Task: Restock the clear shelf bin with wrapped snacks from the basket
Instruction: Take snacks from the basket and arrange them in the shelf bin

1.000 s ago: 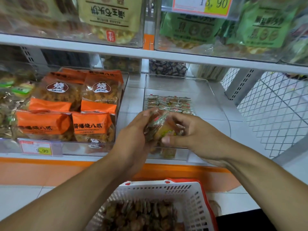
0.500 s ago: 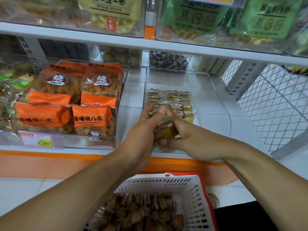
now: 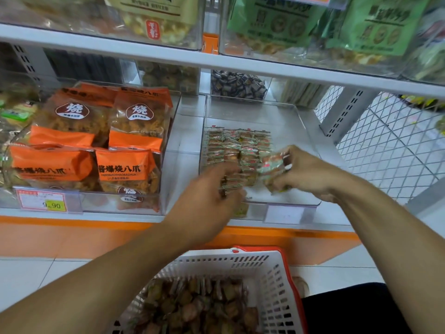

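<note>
The clear shelf bin (image 3: 296,121) sits on the lower shelf and holds neat rows of small wrapped snacks (image 3: 237,145) in its left half. My right hand (image 3: 305,172) grips a bunch of wrapped snacks (image 3: 273,166) above the bin's front right. At the bin's front left, my left hand (image 3: 207,201) has its fingers curled over a few snacks (image 3: 230,184) at the near end of the rows. The white basket with red trim (image 3: 272,268) stands below, full of more wrapped snacks (image 3: 199,307).
Orange snack bags (image 3: 96,145) fill the bin to the left, with a price tag (image 3: 42,201) on its front. An upper shelf edge (image 3: 216,61) with green bags (image 3: 277,22) hangs overhead. A wire mesh panel (image 3: 390,145) stands at the right.
My hands have parted. The right hand carried its bunch of snacks to the right over the bin, and the left hand dropped to the front end of the rows.
</note>
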